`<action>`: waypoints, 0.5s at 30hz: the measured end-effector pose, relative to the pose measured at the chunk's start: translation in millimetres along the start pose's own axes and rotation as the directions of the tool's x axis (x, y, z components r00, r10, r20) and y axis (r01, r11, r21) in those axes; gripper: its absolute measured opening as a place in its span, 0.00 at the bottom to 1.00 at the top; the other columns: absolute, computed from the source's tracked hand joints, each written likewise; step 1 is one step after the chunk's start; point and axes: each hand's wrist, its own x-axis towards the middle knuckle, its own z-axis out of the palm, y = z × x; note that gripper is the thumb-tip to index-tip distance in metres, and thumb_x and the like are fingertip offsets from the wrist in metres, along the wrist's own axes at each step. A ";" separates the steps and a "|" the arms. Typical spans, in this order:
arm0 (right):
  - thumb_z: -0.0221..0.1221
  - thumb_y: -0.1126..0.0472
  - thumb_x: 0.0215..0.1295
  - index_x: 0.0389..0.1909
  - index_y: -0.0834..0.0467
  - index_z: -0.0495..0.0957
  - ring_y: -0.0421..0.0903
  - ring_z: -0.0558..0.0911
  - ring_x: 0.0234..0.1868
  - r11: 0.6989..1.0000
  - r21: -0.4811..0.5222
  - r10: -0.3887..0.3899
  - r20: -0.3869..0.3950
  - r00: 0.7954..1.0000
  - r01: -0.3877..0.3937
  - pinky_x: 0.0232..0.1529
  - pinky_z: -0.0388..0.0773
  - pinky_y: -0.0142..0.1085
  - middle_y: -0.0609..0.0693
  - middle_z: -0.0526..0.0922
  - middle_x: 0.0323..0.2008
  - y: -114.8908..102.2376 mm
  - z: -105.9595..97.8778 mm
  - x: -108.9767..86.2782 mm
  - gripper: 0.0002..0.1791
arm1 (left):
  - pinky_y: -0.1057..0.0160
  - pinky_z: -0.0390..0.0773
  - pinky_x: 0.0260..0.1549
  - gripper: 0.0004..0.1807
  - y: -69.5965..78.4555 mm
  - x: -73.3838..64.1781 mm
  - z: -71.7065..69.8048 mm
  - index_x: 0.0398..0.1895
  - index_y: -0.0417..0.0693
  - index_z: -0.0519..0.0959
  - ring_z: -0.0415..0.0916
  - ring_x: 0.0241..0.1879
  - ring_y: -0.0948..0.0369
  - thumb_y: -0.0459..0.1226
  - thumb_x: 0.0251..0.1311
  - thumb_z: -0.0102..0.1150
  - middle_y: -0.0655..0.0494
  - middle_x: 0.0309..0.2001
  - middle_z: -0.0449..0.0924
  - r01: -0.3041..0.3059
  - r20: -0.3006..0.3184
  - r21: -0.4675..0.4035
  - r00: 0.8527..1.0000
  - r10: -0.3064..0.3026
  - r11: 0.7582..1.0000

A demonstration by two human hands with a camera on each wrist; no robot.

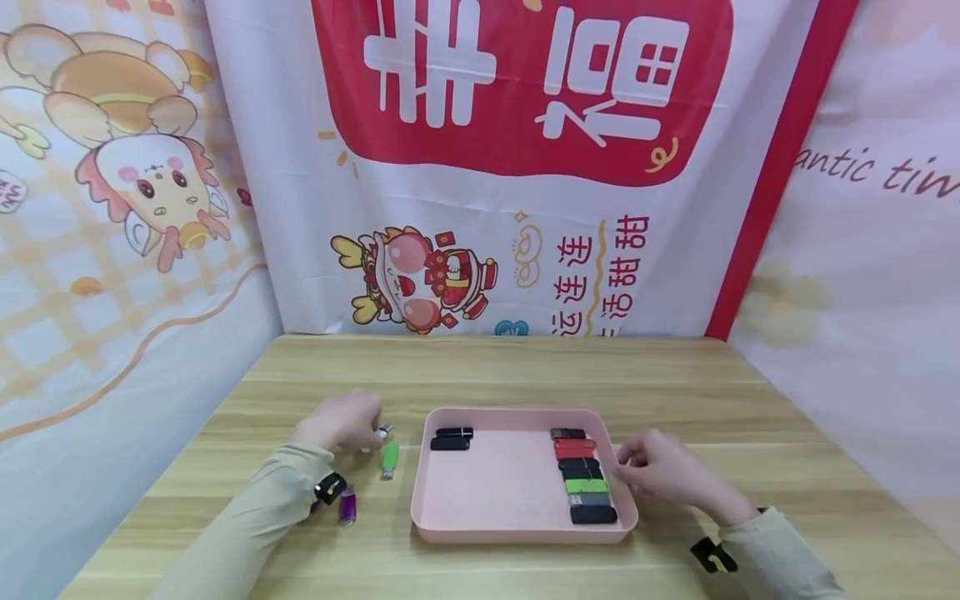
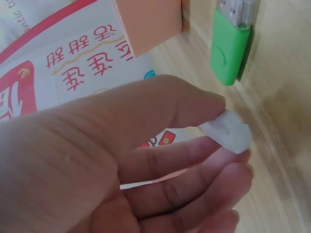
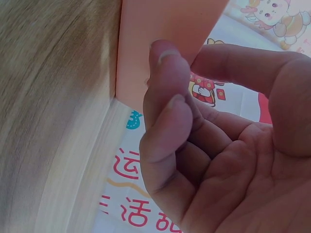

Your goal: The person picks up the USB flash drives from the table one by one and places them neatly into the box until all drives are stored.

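My left hand is left of the pink tray, low over the table. Its thumb and fingertips pinch a small white USB stick, mostly covered by the fingers. Close by lies a green USB stick with its metal plug bare. My right hand grips the pink tray at its right wall, thumb at the rim and curled fingers against the outside. Inside the tray, two black USB sticks lie at the upper left. Several more, among them a red USB stick, form a column along the right side.
A purple USB stick lies on the wooden table near the left wrist, which partly covers another purple piece. Printed cloth hangs behind the table and on both sides.
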 end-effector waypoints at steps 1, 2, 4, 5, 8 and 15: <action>0.63 0.62 0.64 0.31 0.59 0.81 0.41 0.72 0.15 1.000 0.003 0.004 0.000 1.000 -0.004 0.16 0.66 0.31 0.49 0.76 0.16 -1.1 0.4 0.4 0.04 | 0.62 0.70 0.16 0.10 -0.8 -0.2 -0.7 0.17 0.48 0.74 0.68 0.17 0.61 0.33 0.47 0.67 0.57 0.17 0.72 -0.004 -0.009 0.000 1.000 0.004 1.000; 0.63 0.62 0.64 0.31 0.59 0.81 0.41 0.72 0.15 1.000 0.005 0.008 0.002 1.000 -0.008 0.16 0.66 0.31 0.49 0.76 0.17 -2.1 0.7 0.7 0.04 | 0.62 0.69 0.15 0.11 -1.5 -0.2 -1.5 0.16 0.48 0.74 0.68 0.16 0.62 0.33 0.47 0.67 0.58 0.17 0.72 -0.007 -0.016 -0.003 1.000 0.007 1.000; 0.63 0.62 0.65 0.32 0.59 0.81 0.42 0.72 0.15 1.000 0.009 0.016 0.003 1.000 -0.016 0.16 0.66 0.31 0.49 0.76 0.17 -2.3 1.5 0.4 0.04 | 0.62 0.68 0.14 0.11 -2.3 1.4 -0.9 0.16 0.49 0.74 0.67 0.16 0.62 0.34 0.48 0.66 0.58 0.16 0.72 -0.010 -0.023 -0.009 1.000 0.010 1.000; 0.63 0.63 0.65 0.32 0.59 0.81 0.42 0.72 0.15 1.000 0.012 0.019 0.004 1.000 -0.019 0.16 0.66 0.32 0.49 0.76 0.17 -2.3 1.7 0.3 0.04 | 0.63 0.67 0.14 0.11 -2.5 2.0 -0.9 0.16 0.49 0.74 0.67 0.16 0.62 0.35 0.49 0.66 0.58 0.16 0.71 -0.011 -0.026 -0.012 1.000 0.010 1.000; 0.63 0.63 0.65 0.32 0.59 0.81 0.42 0.72 0.15 1.000 0.013 0.027 0.002 1.000 -0.027 0.16 0.67 0.31 0.49 0.77 0.17 -2.0 1.5 0.9 0.04 | 0.63 0.66 0.15 0.13 -3.8 5.1 -1.3 0.15 0.50 0.74 0.67 0.17 0.63 0.38 0.51 0.68 0.59 0.16 0.71 -0.020 -0.025 -0.019 1.000 0.019 1.000; 0.63 0.62 0.64 0.32 0.59 0.81 0.41 0.72 0.14 1.000 0.004 0.016 -0.003 1.000 -0.016 0.16 0.66 0.31 0.50 0.76 0.16 -2.6 0.9 0.9 0.04 | 0.65 0.64 0.15 0.11 -4.6 6.8 -4.7 0.14 0.52 0.75 0.65 0.16 0.64 0.35 0.47 0.66 0.60 0.15 0.71 -0.061 -0.026 -0.021 0.998 0.061 0.998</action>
